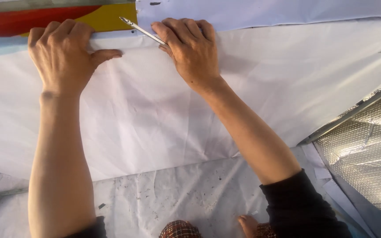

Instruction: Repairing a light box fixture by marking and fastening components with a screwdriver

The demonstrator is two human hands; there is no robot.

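The white fabric [164, 110] lies spread flat in front of me, its far edge running along the top of the view, where both my hands sit. A thin metal tool [142, 31] — slim, pointed, silvery — is clamped in the fingers of my right hand [190, 53], its tip just beyond the fabric's far edge and aimed toward my left hand [62, 55].

My left hand lies palm-down on the fabric edge with its fingers together and curled over the far side, thumb stretched out toward the tool; it grips nothing but the cloth beneath it. For clean work here I judge that this hand should keep the edge taut and flat, while the right guides the tool at a low angle, point well apart from the left thumb.

Beyond the edge I see a red and yellow surface [67, 17] and more white sheet [265, 11]. Nearer me lies a speckled white sheet [177, 198] — the surface below is covered. To my right sits silver quilted foil material [367, 154].
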